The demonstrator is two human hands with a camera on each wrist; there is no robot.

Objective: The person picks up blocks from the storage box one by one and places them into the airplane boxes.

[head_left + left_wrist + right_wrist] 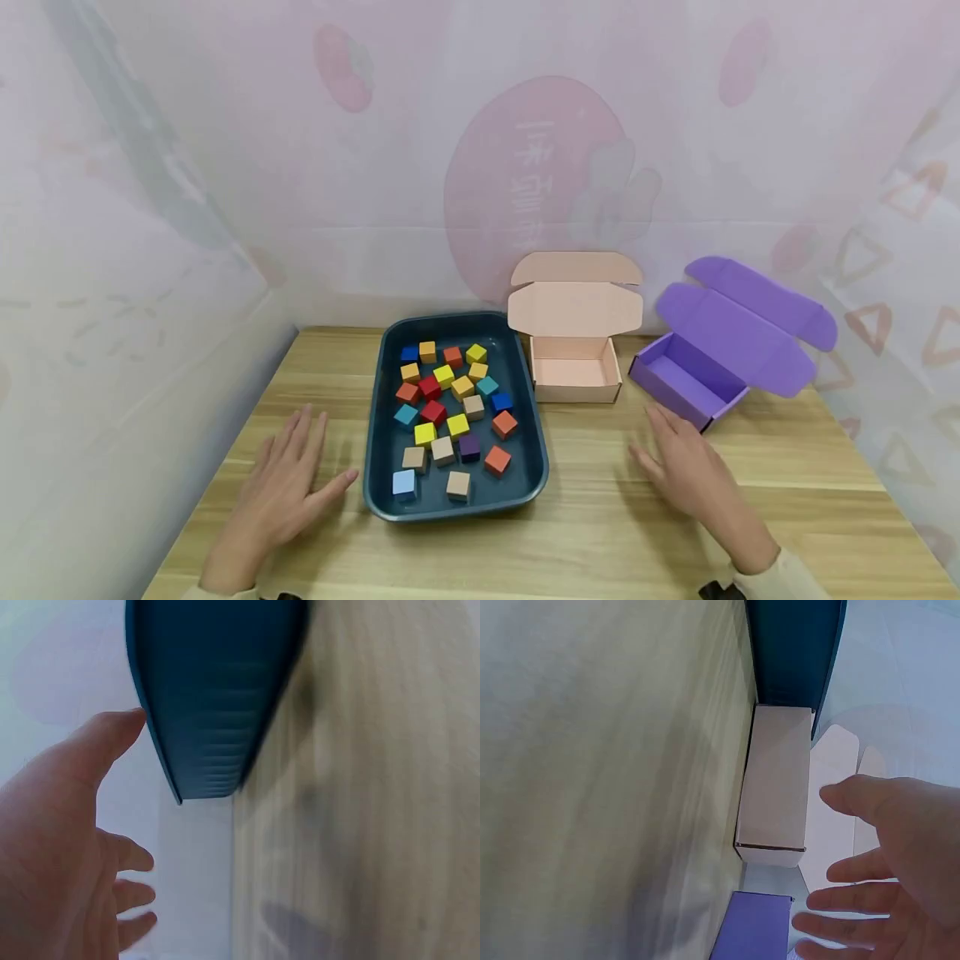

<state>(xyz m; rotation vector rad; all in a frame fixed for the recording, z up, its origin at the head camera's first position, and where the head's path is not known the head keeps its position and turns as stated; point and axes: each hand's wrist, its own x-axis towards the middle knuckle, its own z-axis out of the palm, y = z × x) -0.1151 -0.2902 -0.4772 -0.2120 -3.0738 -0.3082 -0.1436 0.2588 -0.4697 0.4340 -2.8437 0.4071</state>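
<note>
Left hand: the left hand (288, 483) lies flat on the table (600, 533), fingers spread and straight, holding nothing; its thumb tip is just beside the near left corner of the tray (378, 467)
Right hand: the right hand (690, 475) is open palm down over the table, fingers straight, gripping nothing; its fingertips are near the front corner of the purple box (686, 379)
Tray: dark blue, between the two hands, nearer the left one; it holds loose coloured cubes (450, 408) in red, yellow, orange, teal, blue, tan and purple
Pink box: the pink box (573, 371) stands with its lid up, just right of the tray's far end
Purple box: open, lid folded back, right of the pink one, set at an angle
</note>
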